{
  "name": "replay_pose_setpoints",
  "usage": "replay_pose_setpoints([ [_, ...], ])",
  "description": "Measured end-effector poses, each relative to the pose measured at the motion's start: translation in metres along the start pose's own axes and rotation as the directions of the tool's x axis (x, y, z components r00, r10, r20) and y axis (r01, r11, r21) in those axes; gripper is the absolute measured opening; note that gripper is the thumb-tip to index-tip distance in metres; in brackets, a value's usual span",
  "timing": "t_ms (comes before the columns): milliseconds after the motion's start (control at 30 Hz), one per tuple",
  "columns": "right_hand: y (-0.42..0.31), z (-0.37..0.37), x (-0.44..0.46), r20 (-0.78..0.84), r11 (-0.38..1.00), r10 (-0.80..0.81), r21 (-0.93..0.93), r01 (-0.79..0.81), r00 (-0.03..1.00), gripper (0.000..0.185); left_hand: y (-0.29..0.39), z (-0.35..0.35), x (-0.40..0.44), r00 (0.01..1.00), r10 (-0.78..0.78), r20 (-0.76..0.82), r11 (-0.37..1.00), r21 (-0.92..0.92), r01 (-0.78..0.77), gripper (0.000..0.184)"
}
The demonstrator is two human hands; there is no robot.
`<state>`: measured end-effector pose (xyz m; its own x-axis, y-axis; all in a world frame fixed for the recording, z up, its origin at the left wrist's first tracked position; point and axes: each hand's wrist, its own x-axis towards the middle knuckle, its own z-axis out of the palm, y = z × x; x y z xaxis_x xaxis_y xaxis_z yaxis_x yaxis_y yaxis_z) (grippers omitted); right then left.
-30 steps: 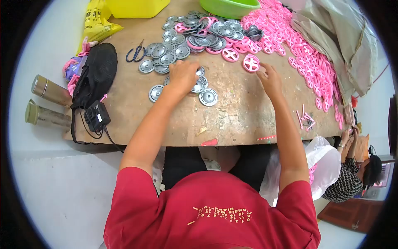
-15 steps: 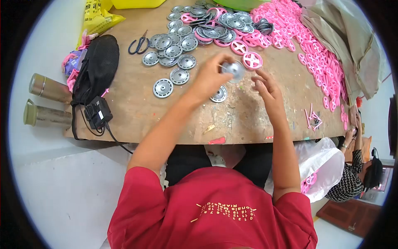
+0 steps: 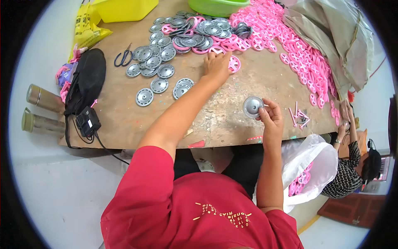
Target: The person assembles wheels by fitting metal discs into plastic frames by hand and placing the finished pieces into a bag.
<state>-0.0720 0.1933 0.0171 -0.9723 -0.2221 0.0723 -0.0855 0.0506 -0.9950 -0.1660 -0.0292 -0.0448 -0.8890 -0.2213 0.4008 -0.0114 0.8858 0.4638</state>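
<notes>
My right hand (image 3: 271, 115) pinches a round grey disc (image 3: 252, 107) between thumb and fingers, above the front of the table. Farther back, my left hand (image 3: 217, 68) has its thumb and fingers closed at the left edge of a pink spoked wheel (image 3: 234, 64), which lies flat. Another pink wheel (image 3: 217, 50) lies just beyond its fingertips, partly covered. Left of my left forearm are two overlapping grey discs (image 3: 181, 90) and a single grey disc (image 3: 144, 96). A heap of grey discs (image 3: 153, 62) spreads behind them.
Pink wheels (image 3: 290, 41) are piled along the right side. Small pink pins (image 3: 299, 116) lie near the front right. Scissors (image 3: 123, 57), a black bag (image 3: 91, 74) and two bottles (image 3: 43, 122) are at left. A white bag (image 3: 313, 166) hangs by my right arm; another person (image 3: 348, 166) sits beyond.
The grey disc has passed from my left hand to my right, which has drawn back toward me. My left hand has moved to the pink wheel. The camera view has shifted somewhat.
</notes>
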Motion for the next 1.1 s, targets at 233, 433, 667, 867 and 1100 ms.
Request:
replay_pose_setpoints([
  [233, 0.008, -0.009, -0.004, -0.017, 0.999, -0.029, 0.046, 0.029, 0.999, 0.031, -0.001, -0.028, -0.045, 0.997, 0.078, 0.002, 0.968, -0.237, -0.076, 0.031],
  [433, 0.006, -0.003, -0.016, 0.000, 0.997, -0.058, 0.046, 0.058, 0.998, 0.031, 0.032, -0.066, -0.102, 0.821, -0.143, 0.553, 0.349, -0.748, 0.565, 0.032],
  [667, -0.003, 0.012, -0.038, 0.092, 0.905, -0.223, -0.352, 0.241, 0.971, 0.026, 0.069, -0.093, -0.152, 0.836, -0.046, 0.546, 0.064, -0.834, 0.548, 0.041],
  [867, -0.001, 0.011, -0.042, 0.185, 0.971, -0.097, -0.198, 0.134, 0.978, 0.022, 0.065, -0.091, -0.161, 0.898, 0.018, 0.439, 0.207, -0.881, 0.426, 0.034],
  [1100, 0.003, 0.009, -0.045, 0.151, 0.988, -0.080, -0.119, 0.098, 0.985, 0.019, 0.075, -0.083, -0.172, 0.950, 0.006, 0.312, 0.229, -0.925, 0.302, 0.041],
])
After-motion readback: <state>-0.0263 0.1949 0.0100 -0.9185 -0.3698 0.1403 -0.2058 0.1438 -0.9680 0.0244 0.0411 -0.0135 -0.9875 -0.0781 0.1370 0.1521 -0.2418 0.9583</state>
